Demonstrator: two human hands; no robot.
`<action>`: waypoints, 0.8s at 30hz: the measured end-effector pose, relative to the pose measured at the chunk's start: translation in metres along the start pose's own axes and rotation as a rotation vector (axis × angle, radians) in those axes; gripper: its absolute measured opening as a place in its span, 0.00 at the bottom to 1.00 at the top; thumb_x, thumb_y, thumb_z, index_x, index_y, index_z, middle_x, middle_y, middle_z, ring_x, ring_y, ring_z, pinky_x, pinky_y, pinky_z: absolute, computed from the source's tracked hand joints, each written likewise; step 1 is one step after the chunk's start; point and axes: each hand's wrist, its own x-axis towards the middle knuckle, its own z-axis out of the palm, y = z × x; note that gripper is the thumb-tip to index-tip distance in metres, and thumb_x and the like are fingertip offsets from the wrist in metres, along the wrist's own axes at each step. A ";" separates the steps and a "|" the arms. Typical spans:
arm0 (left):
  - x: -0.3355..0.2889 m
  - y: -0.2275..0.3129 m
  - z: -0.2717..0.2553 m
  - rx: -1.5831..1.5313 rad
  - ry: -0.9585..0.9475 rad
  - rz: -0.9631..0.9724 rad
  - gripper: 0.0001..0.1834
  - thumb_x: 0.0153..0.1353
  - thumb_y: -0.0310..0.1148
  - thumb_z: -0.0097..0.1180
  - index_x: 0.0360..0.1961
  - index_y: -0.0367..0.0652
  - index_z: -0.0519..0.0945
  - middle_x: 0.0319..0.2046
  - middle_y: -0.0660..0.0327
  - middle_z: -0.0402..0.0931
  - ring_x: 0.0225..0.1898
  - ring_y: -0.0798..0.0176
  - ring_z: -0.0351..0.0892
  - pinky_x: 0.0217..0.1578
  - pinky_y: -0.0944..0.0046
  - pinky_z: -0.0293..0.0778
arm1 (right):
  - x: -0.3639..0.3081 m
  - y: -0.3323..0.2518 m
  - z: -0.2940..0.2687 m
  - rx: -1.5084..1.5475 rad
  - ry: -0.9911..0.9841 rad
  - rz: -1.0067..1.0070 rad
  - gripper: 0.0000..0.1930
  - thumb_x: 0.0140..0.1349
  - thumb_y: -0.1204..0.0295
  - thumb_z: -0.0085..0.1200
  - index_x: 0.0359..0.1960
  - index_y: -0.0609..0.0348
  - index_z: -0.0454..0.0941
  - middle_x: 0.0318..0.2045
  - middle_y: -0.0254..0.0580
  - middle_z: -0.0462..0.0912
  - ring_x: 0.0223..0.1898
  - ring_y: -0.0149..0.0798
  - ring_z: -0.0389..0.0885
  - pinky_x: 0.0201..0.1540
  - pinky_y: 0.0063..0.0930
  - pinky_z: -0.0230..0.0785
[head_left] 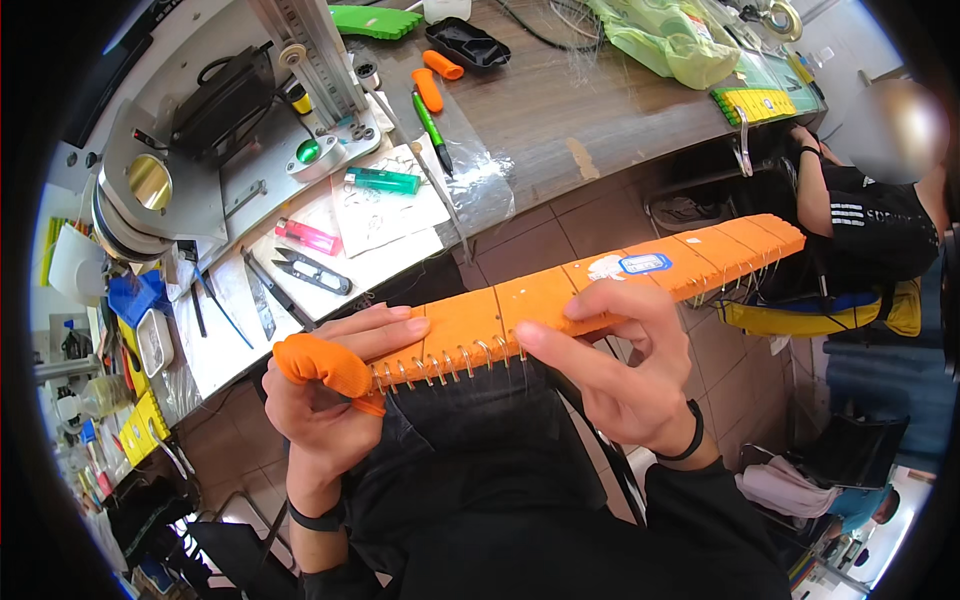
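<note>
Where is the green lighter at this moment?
In the head view, the translucent green lighter lies upper left of centre on the wooden workbench, on white paper, between the pink lighter and the green pen.

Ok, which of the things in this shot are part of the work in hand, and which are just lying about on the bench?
In hand:
- orange board with a row of fish hooks, held by left hand and right hand
- orange finger cover on the left hand

Lying about:
- green lighter
- pink lighter
- thread snips
- green pen
- black tray
- green plastic bag
</note>
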 end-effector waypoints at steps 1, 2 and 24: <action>0.001 0.000 0.001 0.003 0.002 0.010 0.20 0.44 0.07 0.57 0.41 0.30 0.74 0.36 0.52 0.85 0.41 0.49 0.85 0.47 0.56 0.81 | 0.000 0.001 0.000 -0.002 -0.002 0.000 0.29 0.42 0.92 0.55 0.48 0.54 0.84 0.42 0.41 0.71 0.36 0.37 0.81 0.36 0.26 0.81; 0.001 0.000 0.001 0.007 0.004 0.020 0.20 0.44 0.08 0.58 0.41 0.30 0.74 0.36 0.52 0.85 0.41 0.49 0.85 0.46 0.56 0.81 | 0.000 0.002 0.001 0.002 -0.011 0.002 0.29 0.42 0.92 0.54 0.48 0.54 0.84 0.42 0.41 0.71 0.37 0.37 0.81 0.36 0.26 0.81; -0.007 -0.009 -0.001 -0.085 -0.023 -0.223 0.18 0.44 0.08 0.58 0.38 0.33 0.82 0.38 0.55 0.85 0.45 0.55 0.85 0.51 0.59 0.78 | 0.006 0.006 0.016 0.055 0.022 0.094 0.24 0.51 0.89 0.58 0.52 0.58 0.80 0.39 0.41 0.74 0.33 0.36 0.83 0.32 0.25 0.83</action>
